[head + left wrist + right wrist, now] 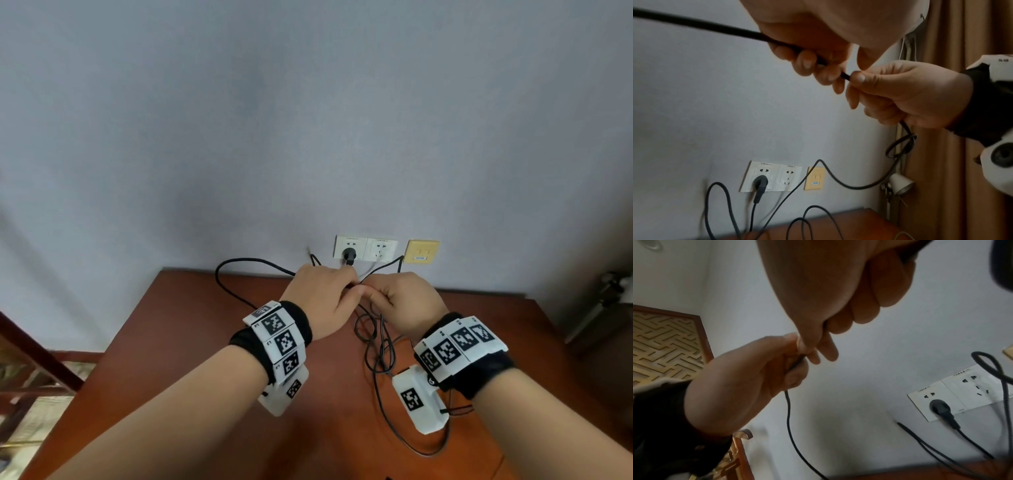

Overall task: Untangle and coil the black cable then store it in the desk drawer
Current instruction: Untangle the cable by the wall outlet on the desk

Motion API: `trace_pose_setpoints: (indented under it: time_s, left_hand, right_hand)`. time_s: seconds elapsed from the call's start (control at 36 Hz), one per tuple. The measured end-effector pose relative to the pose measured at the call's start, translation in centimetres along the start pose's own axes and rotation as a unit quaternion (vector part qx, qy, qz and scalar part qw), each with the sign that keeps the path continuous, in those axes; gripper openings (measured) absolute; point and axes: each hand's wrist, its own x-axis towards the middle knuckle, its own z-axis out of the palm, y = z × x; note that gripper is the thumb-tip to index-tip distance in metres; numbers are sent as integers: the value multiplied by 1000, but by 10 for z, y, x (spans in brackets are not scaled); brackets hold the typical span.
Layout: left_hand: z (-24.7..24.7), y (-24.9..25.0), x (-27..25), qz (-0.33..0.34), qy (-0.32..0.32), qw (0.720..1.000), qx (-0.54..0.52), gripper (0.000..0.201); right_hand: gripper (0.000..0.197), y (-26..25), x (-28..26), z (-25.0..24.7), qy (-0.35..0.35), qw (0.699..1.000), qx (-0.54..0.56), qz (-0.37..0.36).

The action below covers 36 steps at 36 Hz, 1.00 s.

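Observation:
The thin black cable (239, 261) arcs over the back of the brown desk (191, 342) and hangs in a tangle of loops (375, 342) below my hands. Above the desk's back edge, my left hand (346, 284) and right hand (370, 294) meet, each pinching the cable. In the left wrist view my left hand (813, 65) curls round the cable (694, 22), and the right hand (859, 79) pinches it just beside. In the right wrist view the cable (788, 418) drops from the left hand (795, 363). No drawer is in view.
A double white wall socket (380, 249) holds a black plug (348, 256), whose lead runs down behind the desk. Beside it sits a yellow wall plate (422, 251). A brown curtain (951, 81) and a small lamp (900, 185) stand right. A wooden frame (37, 356) stands left.

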Motion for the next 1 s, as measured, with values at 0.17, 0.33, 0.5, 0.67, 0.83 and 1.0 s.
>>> trace_pose_setpoints:
  time_s: [0.17, 0.33, 0.5, 0.67, 0.83, 1.0]
  left_hand:
    - [-9, -11, -3, 59, -33, 997, 36, 33]
    - [-20, -31, -6, 92, -41, 995, 24, 46]
    - [-34, -43, -10, 102, -31, 994, 17, 44]
    - [-40, -56, -18, 56, -48, 997, 24, 38]
    - [-32, -38, -13, -20, -95, 995, 21, 30]
    - [-23, 7, 4, -44, -111, 991, -65, 7]
  right_hand:
    - [49, -2, -3, -6, -11, 1000, -5, -24]
    - [54, 1, -8, -14, -31, 997, -62, -11]
    - [60, 5, -11, -17, -17, 994, -109, -7]
    - [57, 16, -14, -20, -2, 993, -116, -3]
    - [48, 3, -3, -18, 14, 994, -108, 0]
    - [54, -22, 9, -14, -26, 992, -124, 3]
